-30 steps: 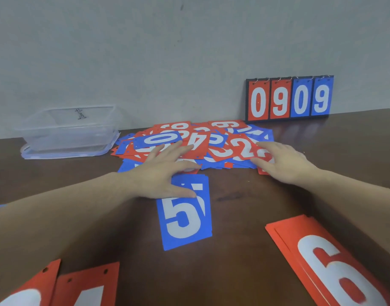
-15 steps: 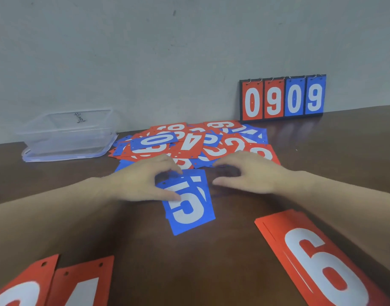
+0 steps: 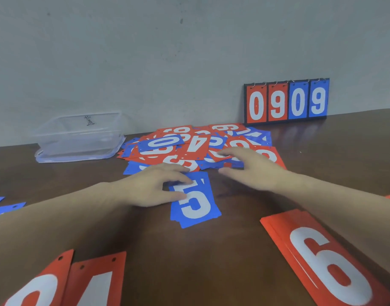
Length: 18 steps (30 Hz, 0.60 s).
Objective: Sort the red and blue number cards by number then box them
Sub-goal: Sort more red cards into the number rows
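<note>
**A:** Your left hand is resting on the left edge of the blue 5 cards, thumb and forefinger curling onto the top card and pinching at it. That small stack is lying flat on the brown table, just in front of the mixed pile.

**B:** And my right?

**A:** Your right hand is hovering over the near right edge of the pile of red and blue cards, fingers spread and loosely bent, thumb apart below them. I cannot tell whether the fingertips are touching a card; they are gripping nothing.

**B:** Where is the rest sitting?

**A:** The red 6 stack is lying near your right forearm. Two red cards are showing at the bottom left, blue cards at the far left edge. The clear plastic box is standing left of the pile, by the wall. The flip scoreboard, reading 0909, is leaning against the wall behind the pile, to the right.
</note>
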{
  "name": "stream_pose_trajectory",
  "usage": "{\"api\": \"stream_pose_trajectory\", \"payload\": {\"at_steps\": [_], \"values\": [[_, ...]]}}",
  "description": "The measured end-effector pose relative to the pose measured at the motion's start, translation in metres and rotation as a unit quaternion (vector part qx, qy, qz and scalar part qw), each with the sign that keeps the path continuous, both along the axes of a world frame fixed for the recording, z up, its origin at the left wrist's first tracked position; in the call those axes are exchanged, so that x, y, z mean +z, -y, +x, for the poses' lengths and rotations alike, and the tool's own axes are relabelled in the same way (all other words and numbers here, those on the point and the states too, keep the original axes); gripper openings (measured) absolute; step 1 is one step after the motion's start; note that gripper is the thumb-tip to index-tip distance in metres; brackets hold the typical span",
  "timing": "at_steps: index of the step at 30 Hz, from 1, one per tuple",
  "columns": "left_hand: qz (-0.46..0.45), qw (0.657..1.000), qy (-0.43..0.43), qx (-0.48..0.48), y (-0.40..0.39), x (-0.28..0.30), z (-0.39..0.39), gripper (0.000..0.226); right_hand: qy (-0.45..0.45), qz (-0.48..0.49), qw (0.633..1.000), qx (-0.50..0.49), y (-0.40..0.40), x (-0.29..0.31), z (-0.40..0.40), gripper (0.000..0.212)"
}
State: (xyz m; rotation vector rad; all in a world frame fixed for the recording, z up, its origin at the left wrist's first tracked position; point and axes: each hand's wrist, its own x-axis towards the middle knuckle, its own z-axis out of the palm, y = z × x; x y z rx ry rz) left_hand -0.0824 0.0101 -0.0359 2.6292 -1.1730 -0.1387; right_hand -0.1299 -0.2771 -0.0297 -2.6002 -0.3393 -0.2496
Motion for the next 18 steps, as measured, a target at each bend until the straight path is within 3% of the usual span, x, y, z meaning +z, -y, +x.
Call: {"api": "stream_pose_trajectory", "payload": {"at_steps": [5, 9, 13, 16, 18], "values": [[-0.089, 0.996, 0.013, 0.03, 0.029, 0.009, 0.022, 0.036, -0.058, -0.045, 0.989, -0.127, 0.068, 0.006, 0.014, 0.061], [-0.091, 0.989, 0.026, 0.111, 0.061, 0.016, 0.053, 0.045, -0.125, -0.064, 0.98, -0.14, 0.104, 0.006, 0.028, 0.085], [-0.02, 0.99, 0.003, 0.137, 0.073, 0.014, 0.091, 0.075, -0.176, -0.073, 0.972, -0.138, 0.119, 0.004, 0.044, 0.107], [0.05, 0.986, -0.047, 0.154, 0.072, 0.006, 0.109, 0.094, -0.195, -0.1, 0.968, -0.121, 0.121, -0.006, 0.048, 0.105], [0.081, 0.98, -0.063, 0.169, 0.072, 0.0, 0.112, 0.091, -0.183, -0.112, 0.969, -0.121, 0.122, -0.006, 0.047, 0.102]]}}
